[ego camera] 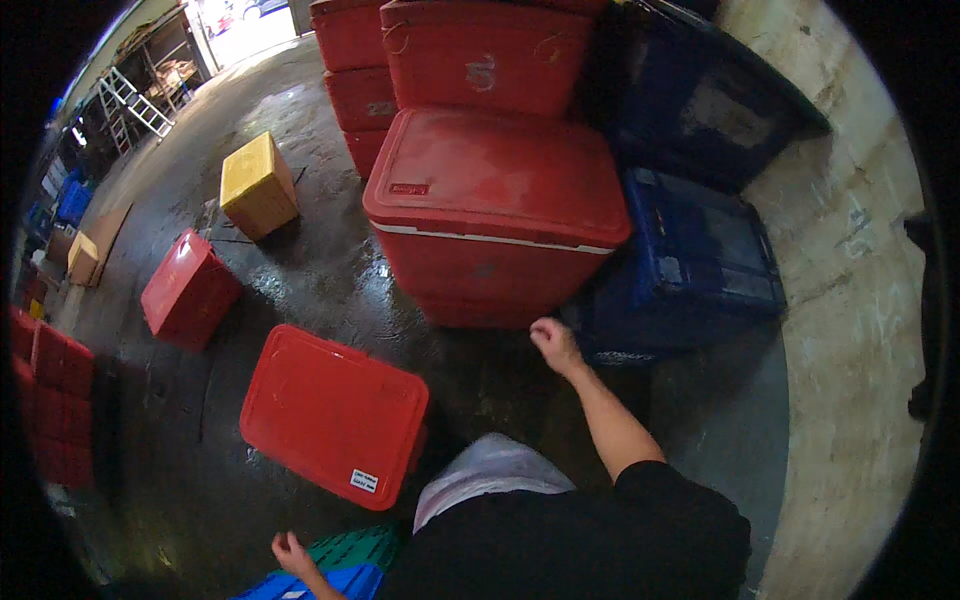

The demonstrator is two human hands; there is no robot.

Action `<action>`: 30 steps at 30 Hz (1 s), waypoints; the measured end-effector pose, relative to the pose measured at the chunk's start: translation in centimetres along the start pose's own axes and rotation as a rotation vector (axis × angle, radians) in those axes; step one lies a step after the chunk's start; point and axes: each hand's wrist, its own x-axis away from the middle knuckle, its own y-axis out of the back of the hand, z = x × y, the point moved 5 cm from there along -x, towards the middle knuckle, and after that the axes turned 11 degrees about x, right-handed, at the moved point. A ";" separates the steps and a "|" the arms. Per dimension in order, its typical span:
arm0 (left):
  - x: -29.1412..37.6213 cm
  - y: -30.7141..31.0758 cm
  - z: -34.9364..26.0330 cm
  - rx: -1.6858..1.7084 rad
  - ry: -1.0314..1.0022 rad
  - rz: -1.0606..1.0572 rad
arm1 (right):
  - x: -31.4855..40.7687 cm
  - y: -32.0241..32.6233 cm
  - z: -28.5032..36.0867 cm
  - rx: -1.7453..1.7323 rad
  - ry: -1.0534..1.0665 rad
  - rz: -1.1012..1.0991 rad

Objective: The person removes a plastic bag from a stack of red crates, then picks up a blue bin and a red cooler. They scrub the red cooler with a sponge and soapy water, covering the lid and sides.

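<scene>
My right hand (556, 346) hangs in the air with its fingers curled in, nothing seen in it. It appears in front of the lower edge of a large red cooler box (495, 277) with a closed lid, beside a dark blue cooler box (675, 300). Low in the view, my left hand (294, 556) is bent and small; its grip is unclear and no object shows in it. Near it are a green plastic crate (356, 547) and a blue plastic crate (352, 581). Ahead of my left side stands a red lidded box (337, 412) bearing a label with writing.
A smaller red box (191, 289) and a yellow box (259, 184) stand on the wet floor (300, 285). Red boxes (356, 97) are stacked behind the cooler. A worn wall (847, 337) bounds the right. Far left are a ladder (135, 105) and red crates (64, 405).
</scene>
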 end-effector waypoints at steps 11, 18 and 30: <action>-4.2 -44.3 -43.3 0.094 -0.724 0.552 | -26.6 20.2 -8.3 0.695 0.129 -0.544; -18.1 -62.9 -55.9 0.198 -0.335 0.678 | -33.7 17.8 -10.9 0.535 -0.133 -0.269; -15.7 -71.1 -58.7 0.573 0.347 1.075 | -35.1 18.5 -13.6 0.621 -0.308 -0.115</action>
